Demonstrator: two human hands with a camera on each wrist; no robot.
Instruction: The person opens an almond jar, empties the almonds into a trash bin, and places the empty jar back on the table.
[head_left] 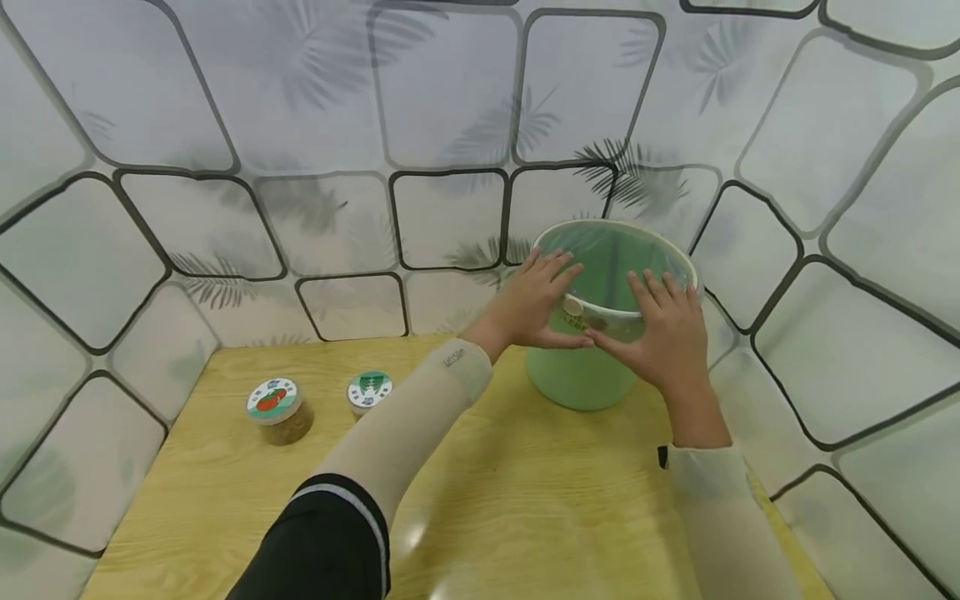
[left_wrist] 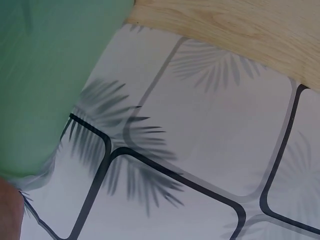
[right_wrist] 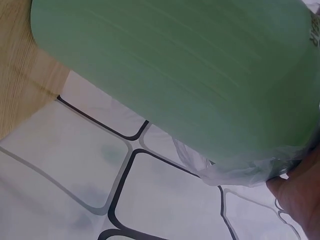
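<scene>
left hand (head_left: 528, 307) and right hand (head_left: 671, 337), fingers straight, touch the clear thin plastic bag (right_wrist: 232, 175) on the round green plastic bin (head_left: 581, 381); hard tugging could rip it.

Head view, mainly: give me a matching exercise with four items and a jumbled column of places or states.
1. tall green plastic bin
2. clear plastic liner
3. small round jar with a tomato-picture lid
4. small round jar with a green-leaf-picture lid

A. between the other two containers
B. lapped over a rim
C. leftmost on the wooden table
D. open-topped, standing farthest right

Pairs: 1-D, 2-B, 3-C, 4-A
</scene>
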